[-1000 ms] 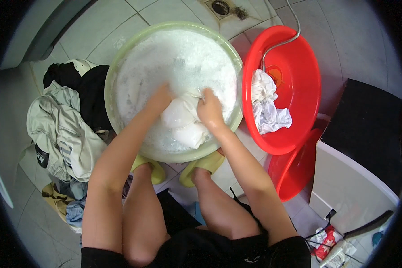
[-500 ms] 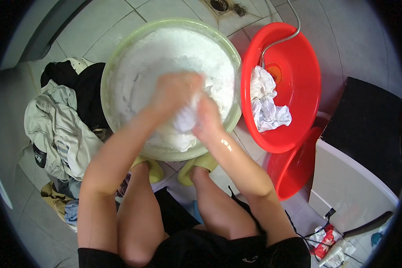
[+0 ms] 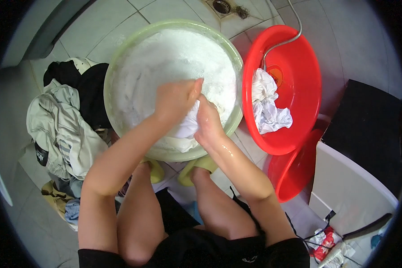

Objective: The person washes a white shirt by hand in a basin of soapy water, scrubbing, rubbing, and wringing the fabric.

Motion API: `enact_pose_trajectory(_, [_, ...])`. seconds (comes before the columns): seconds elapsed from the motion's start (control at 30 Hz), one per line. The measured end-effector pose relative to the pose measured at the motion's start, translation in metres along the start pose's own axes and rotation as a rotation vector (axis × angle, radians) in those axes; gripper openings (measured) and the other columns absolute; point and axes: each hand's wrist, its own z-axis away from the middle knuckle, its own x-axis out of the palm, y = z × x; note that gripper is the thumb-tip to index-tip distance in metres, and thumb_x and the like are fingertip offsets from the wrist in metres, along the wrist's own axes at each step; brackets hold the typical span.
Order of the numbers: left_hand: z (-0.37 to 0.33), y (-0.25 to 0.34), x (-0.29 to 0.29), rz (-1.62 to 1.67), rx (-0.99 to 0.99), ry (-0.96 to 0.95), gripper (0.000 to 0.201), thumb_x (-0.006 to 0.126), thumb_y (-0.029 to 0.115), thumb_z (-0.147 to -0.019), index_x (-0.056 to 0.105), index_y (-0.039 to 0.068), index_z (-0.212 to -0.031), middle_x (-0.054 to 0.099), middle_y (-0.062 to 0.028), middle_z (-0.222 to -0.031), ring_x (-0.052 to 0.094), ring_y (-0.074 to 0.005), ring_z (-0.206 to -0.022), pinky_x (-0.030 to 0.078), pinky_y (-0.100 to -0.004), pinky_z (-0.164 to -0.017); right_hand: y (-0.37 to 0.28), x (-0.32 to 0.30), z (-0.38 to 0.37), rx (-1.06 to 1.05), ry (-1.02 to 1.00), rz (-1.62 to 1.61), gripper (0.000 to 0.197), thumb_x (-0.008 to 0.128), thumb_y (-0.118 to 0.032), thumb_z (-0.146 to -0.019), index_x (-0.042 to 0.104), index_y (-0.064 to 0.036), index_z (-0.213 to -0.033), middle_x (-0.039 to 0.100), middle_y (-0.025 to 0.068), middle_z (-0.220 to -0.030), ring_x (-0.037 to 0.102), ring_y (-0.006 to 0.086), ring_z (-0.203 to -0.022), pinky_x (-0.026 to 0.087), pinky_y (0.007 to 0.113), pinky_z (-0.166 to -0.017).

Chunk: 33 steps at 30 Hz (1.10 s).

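Over a large pale green basin (image 3: 109, 96) of sudsy water, both my hands grip a wet white cloth (image 3: 187, 126). My left hand (image 3: 176, 99) is closed on it from above, the knuckles up. Close against it, my right hand (image 3: 207, 118) is wrapped round the same cloth from the right side. The lower part of the cloth hangs down toward the basin's near edge; its exact kind of garment is hidden by my hands. White foam (image 3: 183, 53) covers much of the water.
A red basin (image 3: 301, 85) at the right holds wet white clothes (image 3: 268, 105) and a shower hose (image 3: 281, 43). Another red basin (image 3: 295, 172) leans below it. Piled clothes (image 3: 60, 129) lie on the left floor. A floor drain (image 3: 221, 6) is at the back; cables (image 3: 306, 239) lie lower right.
My left hand has shifted slightly down and is less blurred now. Both hands still hold the white cloth over the green basin. The view has moved a little.
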Motion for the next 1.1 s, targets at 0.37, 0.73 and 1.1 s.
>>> enact_pose_trajectory(0.37, [-0.021, -0.035, -0.022, 0.405, -0.397, -0.119, 0.021, 0.059, 0.025, -0.085, 0.061, 0.009, -0.071, 0.057, -0.0017, -0.068, 0.051, -0.0131, -0.062, 0.043, -0.0271, -0.063, -0.048, -0.013, 0.006, 0.136, -0.155, 0.039, 0.046, 0.056, -0.028, -0.089, 0.045, 0.0022, -0.123, 0.06, 0.0105, -0.111, 0.06, 0.0192, -0.097, 0.047, 0.036, -0.088])
enact_pose_trajectory(0.73, [-0.005, -0.084, -0.009, 0.237, -0.518, -0.271, 0.037, 0.059, 0.028, -0.084, 0.057, 0.001, -0.109, 0.062, -0.0135, -0.097, 0.059, -0.02, -0.086, 0.046, -0.0285, -0.077, -0.002, -0.065, -0.053, -0.844, 0.171, 1.269, 0.025, 0.058, -0.014, -0.081, 0.06, -0.0084, -0.105, 0.061, 0.021, -0.088, 0.058, 0.036, -0.073, 0.047, 0.039, -0.067])
enact_pose_trajectory(1.1, [-0.004, 0.003, -0.012, 0.282, -0.298, 0.062, 0.021, 0.049, 0.023, -0.088, 0.052, 0.009, -0.103, 0.062, -0.0186, -0.088, 0.059, -0.039, -0.084, 0.045, -0.046, -0.072, -0.041, -0.033, -0.027, -0.202, -0.183, 0.051, 0.053, 0.06, -0.039, -0.087, 0.048, -0.0007, -0.122, 0.059, 0.0114, -0.108, 0.056, 0.0166, -0.094, 0.047, 0.032, -0.08])
